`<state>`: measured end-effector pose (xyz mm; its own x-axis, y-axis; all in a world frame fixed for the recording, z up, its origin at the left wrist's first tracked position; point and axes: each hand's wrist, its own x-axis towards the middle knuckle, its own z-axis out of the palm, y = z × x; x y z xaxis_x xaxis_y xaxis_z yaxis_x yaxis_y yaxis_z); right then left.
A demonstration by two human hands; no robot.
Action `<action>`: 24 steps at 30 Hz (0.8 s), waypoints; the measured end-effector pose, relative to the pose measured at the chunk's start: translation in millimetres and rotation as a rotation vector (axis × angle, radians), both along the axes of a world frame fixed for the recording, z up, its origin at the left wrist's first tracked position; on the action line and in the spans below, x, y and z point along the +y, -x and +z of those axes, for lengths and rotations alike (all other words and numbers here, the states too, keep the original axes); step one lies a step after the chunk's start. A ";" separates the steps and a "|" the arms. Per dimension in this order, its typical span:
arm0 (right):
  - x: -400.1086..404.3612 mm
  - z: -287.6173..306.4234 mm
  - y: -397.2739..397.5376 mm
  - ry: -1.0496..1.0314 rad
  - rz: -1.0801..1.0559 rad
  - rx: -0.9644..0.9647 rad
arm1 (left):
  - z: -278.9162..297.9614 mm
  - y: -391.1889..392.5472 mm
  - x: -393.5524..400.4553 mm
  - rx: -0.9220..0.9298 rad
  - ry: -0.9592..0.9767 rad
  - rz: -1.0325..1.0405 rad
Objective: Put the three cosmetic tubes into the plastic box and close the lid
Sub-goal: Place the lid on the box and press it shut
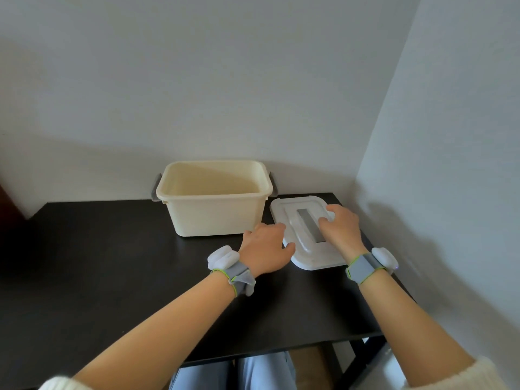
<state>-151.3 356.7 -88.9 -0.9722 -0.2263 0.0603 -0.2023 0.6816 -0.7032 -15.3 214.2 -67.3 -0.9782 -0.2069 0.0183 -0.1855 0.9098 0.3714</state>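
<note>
The plastic box (215, 198) stands on the table (112, 263) toward 12 o'clock, against the wall (225, 80); the lid (306, 229) lies on the table just beside it at 3 o'clock, both hands at the lid's sides

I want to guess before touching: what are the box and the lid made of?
The box looks like cream plastic, smooth and matte, with a moulded rolled rim. The lid looks like white plastic with a soft sheen; its grey middle strip could be plastic too, but that is unclear.
</note>
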 end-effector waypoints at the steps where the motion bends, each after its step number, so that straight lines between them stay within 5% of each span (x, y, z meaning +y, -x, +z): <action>1: 0.5 -0.2 0.3 -0.020 -0.004 -0.003 | -1.8 0.6 0.4 -0.017 -0.013 0.011; 14: 2.7 -4.7 4.1 -0.238 -0.033 -0.125 | -7.4 11.7 2.3 -0.138 -0.284 0.006; 24: 11.9 -2.8 5.4 -0.108 -0.114 -0.104 | -4.8 10.7 12.4 0.116 -0.262 -0.054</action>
